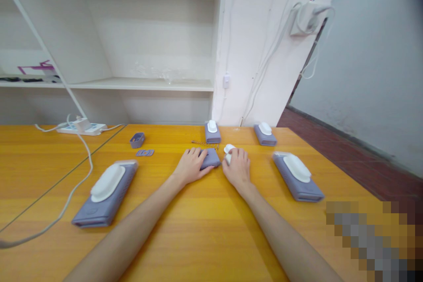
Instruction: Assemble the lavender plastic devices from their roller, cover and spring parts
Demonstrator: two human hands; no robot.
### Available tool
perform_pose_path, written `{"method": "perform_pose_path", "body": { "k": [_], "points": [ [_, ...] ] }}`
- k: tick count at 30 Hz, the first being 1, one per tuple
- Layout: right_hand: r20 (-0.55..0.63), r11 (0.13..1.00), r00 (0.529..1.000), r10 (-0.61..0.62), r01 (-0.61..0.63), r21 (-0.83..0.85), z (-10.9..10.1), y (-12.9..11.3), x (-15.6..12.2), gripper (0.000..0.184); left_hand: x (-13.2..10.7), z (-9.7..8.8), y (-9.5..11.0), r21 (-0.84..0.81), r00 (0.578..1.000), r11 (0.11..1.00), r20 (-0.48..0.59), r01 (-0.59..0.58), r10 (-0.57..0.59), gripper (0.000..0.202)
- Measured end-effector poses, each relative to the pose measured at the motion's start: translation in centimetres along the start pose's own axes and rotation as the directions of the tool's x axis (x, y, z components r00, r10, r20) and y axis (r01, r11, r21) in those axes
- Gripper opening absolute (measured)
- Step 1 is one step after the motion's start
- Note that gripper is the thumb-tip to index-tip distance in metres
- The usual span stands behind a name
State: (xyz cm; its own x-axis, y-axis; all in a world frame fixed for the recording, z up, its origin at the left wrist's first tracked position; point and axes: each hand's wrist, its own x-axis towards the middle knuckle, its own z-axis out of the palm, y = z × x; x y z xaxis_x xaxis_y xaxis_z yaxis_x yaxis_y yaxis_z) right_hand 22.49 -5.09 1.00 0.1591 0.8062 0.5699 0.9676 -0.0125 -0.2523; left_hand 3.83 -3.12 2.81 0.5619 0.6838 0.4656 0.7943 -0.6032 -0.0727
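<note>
My left hand (192, 165) grips a grey-purple plastic casing (211, 158) lying on the table, thumb along its near side and fingers over its far end. To the right of it, my right hand (237, 166) is closed on a small white plastic piece (228, 158), partly hidden by the fingers. Just beyond those fingers lies a white rounded part (229, 148). Behind the casing is a scatter of small pieces (206, 144), too small to name. A grey-purple housing with a white oval top (212, 132) stands farther back.
Similar grey-purple housings with white tops stand at left (104, 196), right (299, 176) and back right (265, 134). A hollow grey-purple frame (137, 140) and a flat piece (145, 153) lie back left. A power strip (82, 128) trails a white cable (90, 158) across the table's left side.
</note>
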Motion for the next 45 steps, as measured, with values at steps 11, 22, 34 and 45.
{"method": "perform_pose_path", "body": {
  "k": [11, 22, 34, 45],
  "points": [
    [-0.047, 0.999, 0.998, -0.029, 0.028, -0.020, -0.2, -0.2, 0.0, 0.024, -0.1, 0.0, 0.0, -0.022, 1.000, 1.000, -0.017, -0.018, 0.018, 0.050],
    [-0.056, 0.996, 0.995, -0.085, 0.087, 0.032, 0.6, 0.8, 0.2, 0.021, 0.1, -0.2, 0.1, -0.037, 1.000, 0.999, -0.013, -0.020, 0.019, 0.050],
    [-0.103, 0.995, 0.994, -0.024, 0.034, 0.098, 0.4, 0.5, 0.4, 0.019, 0.4, 0.1, 0.3, -0.055, 1.000, 0.998, -0.025, -0.012, 0.011, 0.049],
    [-0.275, 0.968, 0.955, -0.109, 0.165, 0.187, 0.0, 0.6, 0.4, 0.026, 0.3, 0.2, 0.3, -0.087, 0.999, 0.996, -0.039, -0.008, 0.005, 0.047]
  ]
}}
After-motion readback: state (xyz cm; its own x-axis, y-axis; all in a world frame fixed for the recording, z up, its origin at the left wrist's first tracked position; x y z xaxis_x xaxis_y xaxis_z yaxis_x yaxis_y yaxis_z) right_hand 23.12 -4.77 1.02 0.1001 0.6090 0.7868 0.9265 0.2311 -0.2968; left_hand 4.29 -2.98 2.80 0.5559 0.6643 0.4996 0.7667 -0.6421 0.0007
